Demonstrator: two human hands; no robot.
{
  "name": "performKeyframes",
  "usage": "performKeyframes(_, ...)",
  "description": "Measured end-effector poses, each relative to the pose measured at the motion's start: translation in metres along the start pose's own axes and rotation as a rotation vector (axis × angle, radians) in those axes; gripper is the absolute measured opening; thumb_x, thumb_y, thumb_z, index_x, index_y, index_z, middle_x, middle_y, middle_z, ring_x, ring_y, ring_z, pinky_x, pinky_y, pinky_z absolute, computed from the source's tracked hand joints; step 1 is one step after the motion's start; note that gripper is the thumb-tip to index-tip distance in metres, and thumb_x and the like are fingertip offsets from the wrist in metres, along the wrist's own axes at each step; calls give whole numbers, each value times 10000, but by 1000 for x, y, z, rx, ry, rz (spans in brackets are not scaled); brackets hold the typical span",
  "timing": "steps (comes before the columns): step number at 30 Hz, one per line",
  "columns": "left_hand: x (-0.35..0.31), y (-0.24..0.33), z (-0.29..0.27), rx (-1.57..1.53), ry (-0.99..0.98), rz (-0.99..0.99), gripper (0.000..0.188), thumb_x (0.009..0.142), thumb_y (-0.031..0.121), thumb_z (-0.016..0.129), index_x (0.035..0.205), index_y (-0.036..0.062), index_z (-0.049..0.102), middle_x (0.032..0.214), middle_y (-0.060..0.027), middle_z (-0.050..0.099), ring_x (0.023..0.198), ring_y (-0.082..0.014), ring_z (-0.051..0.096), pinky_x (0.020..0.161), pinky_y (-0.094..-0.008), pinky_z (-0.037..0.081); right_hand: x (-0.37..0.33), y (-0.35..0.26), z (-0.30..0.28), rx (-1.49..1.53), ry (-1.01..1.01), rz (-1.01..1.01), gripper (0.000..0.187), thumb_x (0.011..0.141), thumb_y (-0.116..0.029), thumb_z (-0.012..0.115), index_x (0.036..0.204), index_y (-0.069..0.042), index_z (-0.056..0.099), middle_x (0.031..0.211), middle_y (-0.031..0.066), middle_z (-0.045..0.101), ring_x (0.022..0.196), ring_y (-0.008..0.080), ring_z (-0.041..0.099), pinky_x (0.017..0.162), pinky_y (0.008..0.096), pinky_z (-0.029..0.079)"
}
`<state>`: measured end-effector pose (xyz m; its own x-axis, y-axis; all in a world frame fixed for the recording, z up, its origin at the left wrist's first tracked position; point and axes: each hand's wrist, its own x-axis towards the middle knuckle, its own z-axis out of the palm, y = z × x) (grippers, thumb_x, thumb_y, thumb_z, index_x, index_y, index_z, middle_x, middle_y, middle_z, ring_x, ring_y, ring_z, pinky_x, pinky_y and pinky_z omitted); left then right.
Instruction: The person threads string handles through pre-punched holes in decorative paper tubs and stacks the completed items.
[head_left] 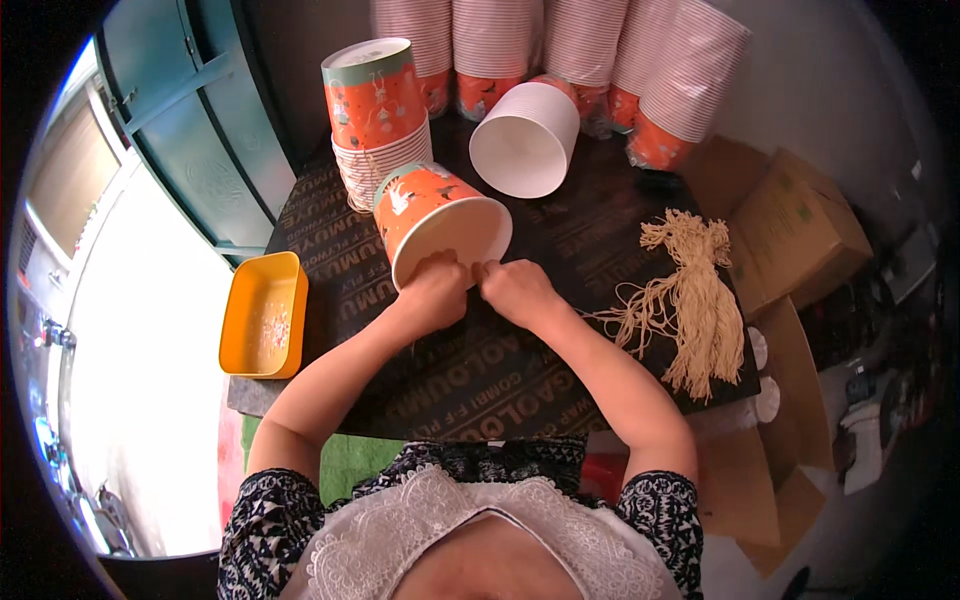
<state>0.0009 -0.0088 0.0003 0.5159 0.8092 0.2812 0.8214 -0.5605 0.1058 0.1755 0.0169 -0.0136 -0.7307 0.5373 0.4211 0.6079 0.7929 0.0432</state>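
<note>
An orange paper bucket (440, 205) with a teal base band lies tilted on its side, its white mouth facing me. My left hand (436, 290) is closed at the near edge of the mouth, its fingers curled partly inside. My right hand (517, 291) pinches the rim close beside it, at the lower right. The fingertips of both hands are mostly hidden, so any small item between them cannot be made out. Another paper bucket (525, 140) lies just behind, its white inside showing. To the right of my right hand lies a bundle of cream cords (695, 310), some strands trailing toward my forearm.
A stack of upside-down orange buckets (375, 110) stands at the back left. Several plastic-wrapped bucket stacks (575, 50) line the rear. A yellow bin (265, 315) with small bits inside sits at the dark tabletop's (440, 385) left edge. Cardboard boxes (800, 235) stand at the right.
</note>
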Motion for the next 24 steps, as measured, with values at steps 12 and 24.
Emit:
performKeyframes(12, 19, -18, 33, -674, 291, -138, 153, 714, 79, 560, 714, -71, 592, 621, -174, 582, 583, -281, 573, 574, -373, 463, -5, 9, 9, 136, 63, 88, 70, 786, -37, 520, 810, -22, 583, 725, 152, 633, 648, 330, 657, 566, 426, 539)
performKeyframes(24, 22, 11, 8, -1002, 73, -527, 179, 835, 106, 536, 754, -43, 594, 609, -60, 564, 526, -141, 538, 485, -297, 433, -5, 26, 12, 310, 172, 128, 46, 784, -42, 588, 827, -42, 570, 803, 150, 624, 705, 367, 623, 574, 451, 495)
